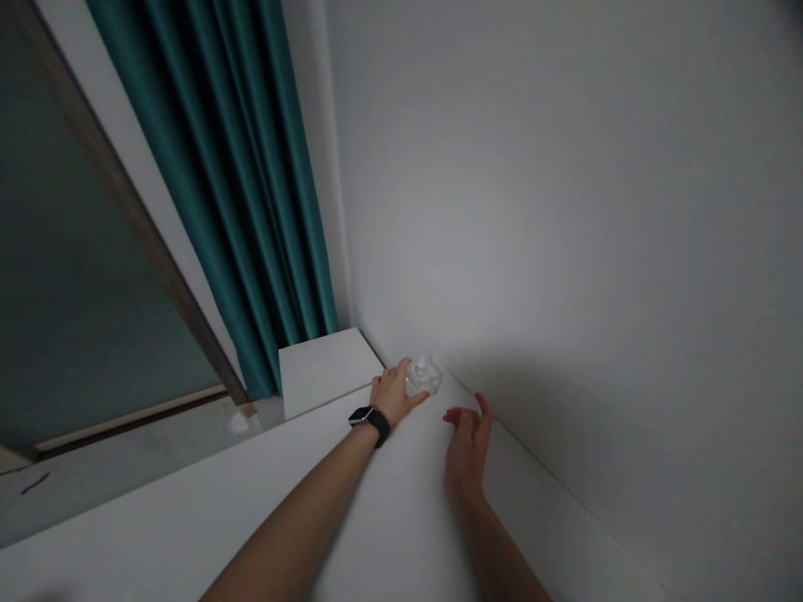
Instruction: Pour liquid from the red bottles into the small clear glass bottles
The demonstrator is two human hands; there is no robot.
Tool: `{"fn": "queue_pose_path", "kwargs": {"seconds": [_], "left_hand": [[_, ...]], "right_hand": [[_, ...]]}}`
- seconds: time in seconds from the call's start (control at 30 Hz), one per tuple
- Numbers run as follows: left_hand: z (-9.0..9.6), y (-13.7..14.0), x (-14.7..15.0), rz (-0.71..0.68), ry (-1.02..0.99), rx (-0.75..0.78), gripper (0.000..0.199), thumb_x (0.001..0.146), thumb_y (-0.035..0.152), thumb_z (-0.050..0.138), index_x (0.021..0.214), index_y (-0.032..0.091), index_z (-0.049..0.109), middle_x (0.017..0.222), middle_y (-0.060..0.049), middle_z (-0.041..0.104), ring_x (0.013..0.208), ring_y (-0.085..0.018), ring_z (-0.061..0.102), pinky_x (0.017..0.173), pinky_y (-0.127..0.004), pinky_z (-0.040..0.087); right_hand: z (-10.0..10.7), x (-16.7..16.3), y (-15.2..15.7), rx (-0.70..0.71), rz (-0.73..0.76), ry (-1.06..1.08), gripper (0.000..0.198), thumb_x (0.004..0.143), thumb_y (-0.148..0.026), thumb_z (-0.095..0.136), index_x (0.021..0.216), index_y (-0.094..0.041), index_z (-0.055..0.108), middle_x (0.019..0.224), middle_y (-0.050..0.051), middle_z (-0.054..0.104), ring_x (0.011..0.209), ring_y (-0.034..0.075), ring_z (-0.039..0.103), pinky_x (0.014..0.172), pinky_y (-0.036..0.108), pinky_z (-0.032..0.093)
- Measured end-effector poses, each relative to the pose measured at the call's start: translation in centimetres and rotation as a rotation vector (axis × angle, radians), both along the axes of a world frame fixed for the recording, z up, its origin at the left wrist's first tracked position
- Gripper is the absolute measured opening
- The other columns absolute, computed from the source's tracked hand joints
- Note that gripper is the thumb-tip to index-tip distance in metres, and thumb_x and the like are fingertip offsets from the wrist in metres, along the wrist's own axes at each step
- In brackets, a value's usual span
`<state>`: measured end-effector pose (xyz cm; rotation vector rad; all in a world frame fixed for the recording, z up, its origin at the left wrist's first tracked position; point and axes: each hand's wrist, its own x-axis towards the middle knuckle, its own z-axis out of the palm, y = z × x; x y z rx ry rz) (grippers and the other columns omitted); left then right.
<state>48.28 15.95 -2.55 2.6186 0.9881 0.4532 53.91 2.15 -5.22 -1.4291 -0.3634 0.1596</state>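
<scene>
A small clear, faceted piece that looks like glass or plastic (424,378) stands on the white tabletop (389,518), close to the wall corner; I cannot make out its exact kind. My left hand (392,395), with a black watch on its wrist, grips it from the left, thumb at the near side and forefinger at the far side. To the right of the piece, apart from it, my right hand (465,447) hovers over the surface with bent, spread fingers and nothing in them.
A plain white wall (565,209) borders the tabletop on the right. Beyond its far end stands a white panel or box (329,368). Teal curtains (232,167) hang at the left beside a dark framed window or door (94,251). Something translucent (238,424) lies below, left of the table edge.
</scene>
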Motion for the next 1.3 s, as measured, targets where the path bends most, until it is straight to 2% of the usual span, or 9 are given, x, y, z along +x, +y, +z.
{"fn": "queue_pose_path", "kwargs": {"seconds": [0.17,0.37,0.57,0.67,0.77,0.87,1.07,1.3], "left_hand": [[-0.4,1.2,2.7,-0.008,0.005,-0.001,0.073,0.083,0.052,0.065,0.142,0.022,0.033,0.128,-0.014,0.063,0.121,-0.033,0.054,0.095,-0.041,0.038],[-0.9,1.6,4.2,0.005,-0.004,-0.005,0.075,0.084,0.054,0.063,0.143,0.023,0.031,0.127,-0.013,0.064,0.121,-0.034,0.054,0.098,-0.042,0.036],[-1.1,2.0,3.6,-0.007,-0.039,-0.089,0.104,0.076,0.047,0.071,0.152,0.018,0.007,0.135,-0.016,0.058,0.126,-0.034,0.052,0.099,-0.041,0.037],[-1.0,2.2,3.2,-0.032,-0.037,-0.109,0.097,0.074,0.041,0.073,0.150,0.018,0.017,0.139,-0.015,0.055,0.129,-0.032,0.049,0.101,-0.040,0.038],[-1.0,2.3,3.2,-0.035,-0.040,-0.100,0.076,0.075,0.039,0.074,0.139,0.020,0.038,0.136,-0.012,0.058,0.127,-0.031,0.051,0.099,-0.038,0.039],[-1.1,2.4,3.5,-0.005,-0.048,-0.094,0.059,0.076,0.038,0.074,0.125,0.020,0.049,0.128,-0.011,0.062,0.122,-0.030,0.054,0.098,-0.037,0.040],[-1.7,2.8,4.7,0.045,-0.066,-0.091,0.053,0.075,0.041,0.077,0.116,0.020,0.052,0.126,-0.010,0.064,0.121,-0.029,0.054,0.097,-0.036,0.039],[-2.0,3.0,5.2,0.052,-0.082,-0.105,0.071,0.072,0.044,0.080,0.128,0.021,0.045,0.122,-0.011,0.066,0.119,-0.029,0.057,0.095,-0.036,0.040]], "right_hand": [[-0.3,0.1,0.3,-0.058,-0.073,-0.039,0.046,0.096,-0.038,0.030,0.139,-0.021,0.033,0.082,0.000,0.057,0.082,0.020,0.056,0.085,0.035,0.042],[0.1,-0.4,0.2,-0.122,-0.070,-0.078,0.043,0.096,-0.038,0.030,0.136,-0.022,0.035,0.085,0.001,0.058,0.084,0.020,0.055,0.085,0.034,0.040],[0.6,-0.7,0.0,-0.127,-0.070,-0.031,0.045,0.094,-0.039,0.031,0.135,-0.021,0.036,0.083,0.001,0.058,0.080,0.021,0.055,0.081,0.034,0.042],[0.8,-0.8,0.0,-0.140,-0.072,-0.044,0.044,0.094,-0.038,0.032,0.135,-0.021,0.036,0.083,0.001,0.058,0.081,0.021,0.055,0.082,0.033,0.042],[0.8,-0.8,0.0,-0.128,-0.065,-0.060,0.043,0.094,-0.036,0.033,0.134,-0.021,0.037,0.082,0.001,0.058,0.081,0.020,0.056,0.083,0.033,0.042],[0.8,-0.9,0.1,-0.120,-0.059,-0.048,0.043,0.093,-0.035,0.036,0.133,-0.020,0.037,0.082,0.001,0.058,0.080,0.020,0.056,0.082,0.033,0.042],[0.9,-0.9,0.3,-0.091,-0.051,-0.042,0.046,0.089,-0.033,0.041,0.132,-0.018,0.038,0.081,0.000,0.057,0.080,0.019,0.057,0.080,0.031,0.042],[0.8,-1.0,0.3,-0.082,-0.060,-0.049,0.048,0.088,-0.034,0.044,0.133,-0.016,0.040,0.081,0.000,0.056,0.078,0.019,0.056,0.080,0.032,0.042]]}}
